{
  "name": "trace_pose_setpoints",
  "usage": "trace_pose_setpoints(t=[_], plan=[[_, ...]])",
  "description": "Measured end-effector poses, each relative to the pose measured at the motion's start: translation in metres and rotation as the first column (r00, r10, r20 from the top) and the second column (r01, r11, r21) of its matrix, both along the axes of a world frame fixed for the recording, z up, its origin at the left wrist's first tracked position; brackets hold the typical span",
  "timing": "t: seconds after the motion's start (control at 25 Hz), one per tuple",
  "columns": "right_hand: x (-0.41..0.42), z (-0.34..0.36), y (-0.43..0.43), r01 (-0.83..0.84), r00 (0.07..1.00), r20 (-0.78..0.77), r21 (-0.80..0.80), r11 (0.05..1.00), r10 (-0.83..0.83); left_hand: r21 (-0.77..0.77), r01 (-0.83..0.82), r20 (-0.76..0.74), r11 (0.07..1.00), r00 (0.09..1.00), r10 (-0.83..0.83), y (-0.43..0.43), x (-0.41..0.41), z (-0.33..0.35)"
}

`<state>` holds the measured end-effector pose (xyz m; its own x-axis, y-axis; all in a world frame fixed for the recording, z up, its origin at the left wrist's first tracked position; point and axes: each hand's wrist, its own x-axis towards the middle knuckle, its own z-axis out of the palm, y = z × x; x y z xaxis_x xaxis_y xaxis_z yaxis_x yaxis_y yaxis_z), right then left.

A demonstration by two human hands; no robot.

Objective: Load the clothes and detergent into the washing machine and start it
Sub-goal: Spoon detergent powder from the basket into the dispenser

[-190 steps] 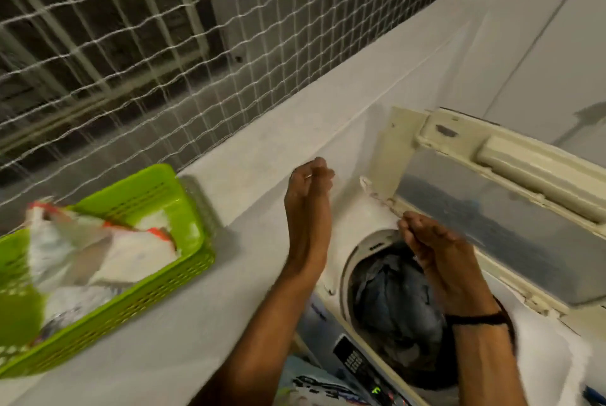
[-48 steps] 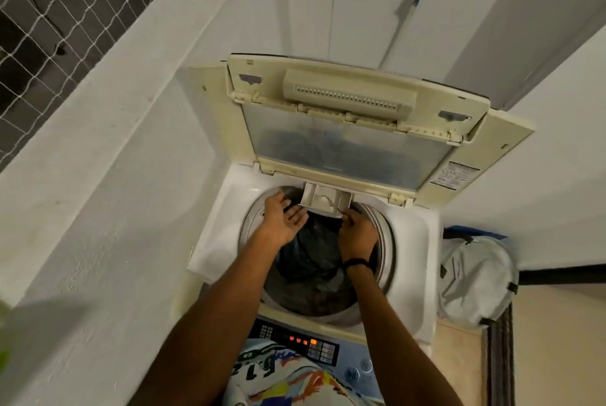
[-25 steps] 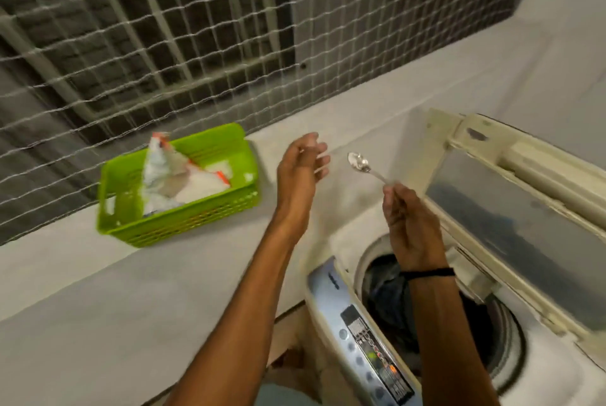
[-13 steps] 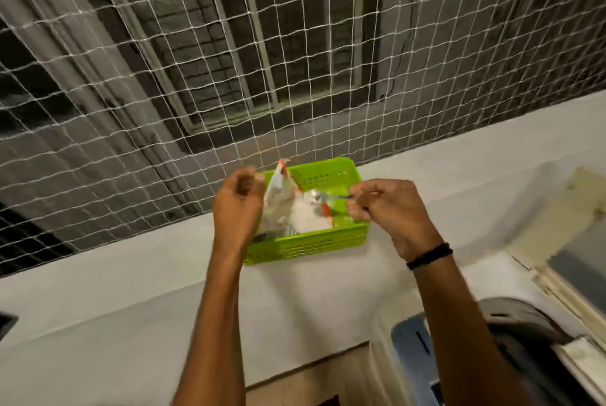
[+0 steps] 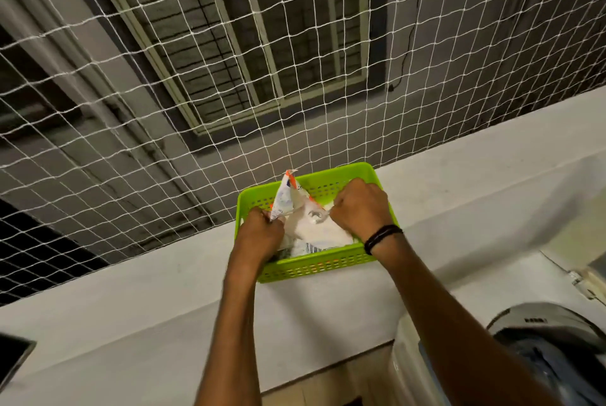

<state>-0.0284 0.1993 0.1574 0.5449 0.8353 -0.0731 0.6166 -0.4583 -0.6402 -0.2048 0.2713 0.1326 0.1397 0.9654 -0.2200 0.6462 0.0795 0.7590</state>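
Moved: the right hand (image 5: 359, 208) has dropped from beside the packet down into the green basket (image 5: 314, 266), so the spoon (image 5: 315, 216) now reaches into the packet's mouth instead of hovering in front of it. The left hand (image 5: 260, 235) has slid lower along the packet's edge.
Washing machine (image 5: 524, 317): nearest, in the low right corner, with the drum uncovered.
Clothes (image 5: 537, 369): dark fabric lies inside the drum, so loading looks done.
Left hand: its fingers are curled and pinch the near-left edge of the detergent packet (image 5: 284, 199), holding the mouth open.
Right hand: closed in a fist round the spoon's handle, which the fist hides. A black wristband (image 5: 382, 236) sits on the wrist.
Spoon: only the blurred bowl shows, low over the white powder. Whether it carries any powder yet cannot be told.
Detergent packet: it sits in the basket between the two hands, with one orange-trimmed flap standing up.
Basket: it rests on the white ledge (image 5: 459, 195), off to the left of the machine.
Net (image 5: 196, 77): white mesh rises behind the ledge, with a barred window frame (image 5: 229, 117) beyond it.
Meaning for the task: this appears to be the scooping step. A filled spoon would then have to travel level across the gap to the machine, where powder could spill. Starting the machine is not yet done.
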Motion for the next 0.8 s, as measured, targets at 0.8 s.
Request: trace_pose_setpoints(t=[0.8], plan=[[0.011,-0.019,0.021,-0.196,0.978,-0.084,-0.046,0.979,0.192,-0.09,-0.053,0.124,0.995,0.99,0.064,-0.003,0.008,0.009]])
